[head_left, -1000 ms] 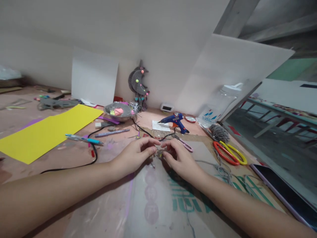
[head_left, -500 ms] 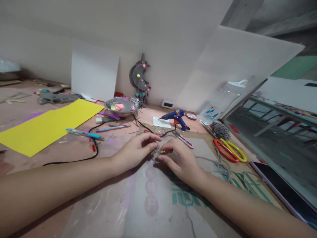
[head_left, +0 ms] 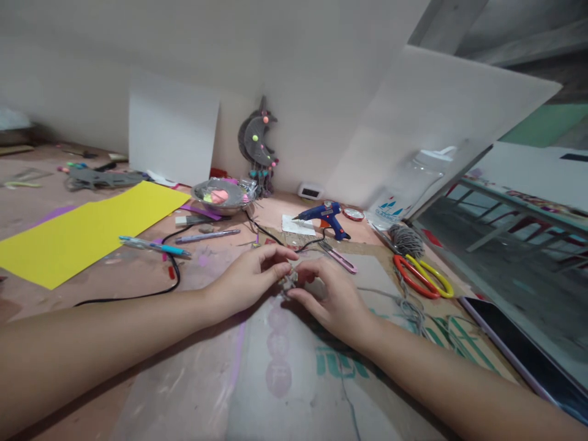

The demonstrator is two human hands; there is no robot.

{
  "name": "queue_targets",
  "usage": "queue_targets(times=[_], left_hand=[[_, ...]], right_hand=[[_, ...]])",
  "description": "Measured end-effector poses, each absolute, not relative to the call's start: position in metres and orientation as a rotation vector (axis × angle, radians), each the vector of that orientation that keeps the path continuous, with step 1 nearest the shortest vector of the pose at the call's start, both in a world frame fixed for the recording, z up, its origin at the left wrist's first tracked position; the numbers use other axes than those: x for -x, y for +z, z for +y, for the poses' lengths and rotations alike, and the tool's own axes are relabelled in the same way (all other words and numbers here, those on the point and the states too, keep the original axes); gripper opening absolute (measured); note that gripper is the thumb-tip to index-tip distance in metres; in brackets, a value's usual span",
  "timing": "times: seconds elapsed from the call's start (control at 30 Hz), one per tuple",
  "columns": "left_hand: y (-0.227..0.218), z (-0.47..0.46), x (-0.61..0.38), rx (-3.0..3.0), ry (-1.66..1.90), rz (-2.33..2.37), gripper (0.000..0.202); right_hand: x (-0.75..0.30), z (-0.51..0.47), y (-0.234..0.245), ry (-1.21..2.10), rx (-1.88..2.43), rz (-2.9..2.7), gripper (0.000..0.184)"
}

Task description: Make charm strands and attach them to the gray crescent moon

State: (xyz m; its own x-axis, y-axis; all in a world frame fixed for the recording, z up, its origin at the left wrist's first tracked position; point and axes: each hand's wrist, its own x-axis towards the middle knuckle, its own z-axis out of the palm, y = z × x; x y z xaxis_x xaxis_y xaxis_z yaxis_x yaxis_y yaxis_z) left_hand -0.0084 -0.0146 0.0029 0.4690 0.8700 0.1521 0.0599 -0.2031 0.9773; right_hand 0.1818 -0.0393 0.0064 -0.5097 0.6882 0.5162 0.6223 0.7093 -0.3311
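Note:
My left hand (head_left: pixel 248 282) and my right hand (head_left: pixel 331 299) meet at the middle of the table over a cardboard sheet (head_left: pixel 376 288). Both hands pinch a small grey piece (head_left: pixel 289 281) between their fingertips; it is too small to name. A grey yarn strand (head_left: pixel 404 306) trails off to the right of my right hand toward a grey yarn ball (head_left: pixel 408 240).
A blue glue gun (head_left: pixel 324 215) with a black cord (head_left: pixel 151 293) lies behind the hands. Red and yellow scissors (head_left: pixel 422 275), a small pink tool (head_left: pixel 340 257), pens (head_left: pixel 151 246), a yellow paper sheet (head_left: pixel 87 229), a metal bowl (head_left: pixel 220 197), a bottle (head_left: pixel 404 193) and a phone (head_left: pixel 519 349) lie around.
The hands stay together at the same spot; the fingertips have shifted slightly around the small piece. The view has moved a little.

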Motion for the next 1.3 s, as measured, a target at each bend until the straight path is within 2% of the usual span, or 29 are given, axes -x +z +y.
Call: queue_targets(times=[0.53,1.3], left_hand=[[-0.001,-0.015,0.009,-1.578,0.902,0.785,0.027],[0.007,-0.02,0.007,-1.583,0.779,0.732,0.025]], right_hand=[[-0.183,-0.038,0.007,0.063,0.945,-2.288,0.003],[-0.186,-0.035,0.005,0.134,1.014,-2.257,0.014]])
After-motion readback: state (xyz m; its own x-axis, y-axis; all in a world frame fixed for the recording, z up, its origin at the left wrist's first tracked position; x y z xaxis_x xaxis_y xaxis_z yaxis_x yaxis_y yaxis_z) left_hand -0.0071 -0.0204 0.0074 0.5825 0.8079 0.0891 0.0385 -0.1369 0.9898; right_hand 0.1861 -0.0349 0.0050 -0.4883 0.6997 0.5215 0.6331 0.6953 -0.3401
